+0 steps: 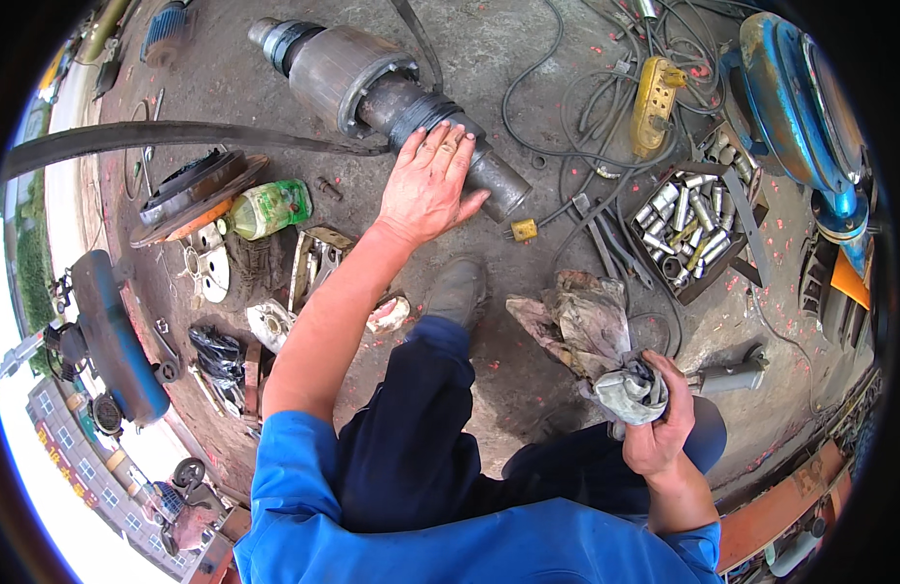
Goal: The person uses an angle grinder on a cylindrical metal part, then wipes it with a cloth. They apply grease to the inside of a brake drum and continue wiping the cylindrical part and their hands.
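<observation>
My left hand [428, 187] rests palm down, fingers stretched out, on a dark ringed section near the end of a heavy steel shaft [500, 187]. The shaft lies tilted across the ground, with a thick flanged metal drum [348, 70] around its middle. A black strap [206, 138] runs in from the left and meets the shaft beside my fingers. Lower right, my right hand [656, 433] is closed around a crumpled grey rag [630, 389]. Its stained brownish part [581, 316] hangs loose beyond my fingers. My palms' undersides are hidden.
A metal box of sockets [698, 229] stands at right, near tangled cables and a yellow power strip [654, 105]. Pliers-like tools [610, 243] lie beside it. Blue machinery [800, 107] rises far right. A green plastic bottle [270, 208] and loose parts lie left.
</observation>
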The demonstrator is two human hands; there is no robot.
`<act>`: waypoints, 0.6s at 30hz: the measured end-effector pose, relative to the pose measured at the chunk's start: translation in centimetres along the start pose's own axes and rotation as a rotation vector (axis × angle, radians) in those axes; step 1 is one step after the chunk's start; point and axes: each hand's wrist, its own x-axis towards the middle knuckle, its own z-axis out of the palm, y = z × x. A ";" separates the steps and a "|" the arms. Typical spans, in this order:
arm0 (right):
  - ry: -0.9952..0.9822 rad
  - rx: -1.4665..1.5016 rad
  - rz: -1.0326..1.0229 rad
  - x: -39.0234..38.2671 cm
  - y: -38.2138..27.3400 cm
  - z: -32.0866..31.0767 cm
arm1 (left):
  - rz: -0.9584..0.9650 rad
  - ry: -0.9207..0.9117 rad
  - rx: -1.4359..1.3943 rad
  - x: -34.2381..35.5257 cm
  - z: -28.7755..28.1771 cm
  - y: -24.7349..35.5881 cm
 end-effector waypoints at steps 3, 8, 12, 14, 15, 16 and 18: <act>-0.012 -0.019 -0.010 1.0 0.7 -0.9 | 0.067 -0.070 0.063 2.8 -0.3 0.0; 0.002 -0.013 0.020 1.7 1.9 -2.4 | 0.155 -0.227 0.093 7.7 0.1 0.0; -0.032 0.032 0.165 1.0 2.7 -4.2 | 0.160 -0.235 0.079 8.5 0.5 0.6; -0.014 0.071 0.164 0.5 3.4 -4.9 | 0.119 -0.188 0.048 7.1 0.5 1.3; -0.007 0.071 0.161 0.4 3.5 -5.1 | 0.102 -0.159 0.041 6.4 0.2 1.7; -0.002 0.070 0.157 0.3 3.6 -5.3 | 0.083 -0.130 0.033 5.9 0.2 1.9; -0.014 0.100 0.166 -0.1 3.9 -5.7 | 0.061 -0.098 0.071 4.6 0.5 2.1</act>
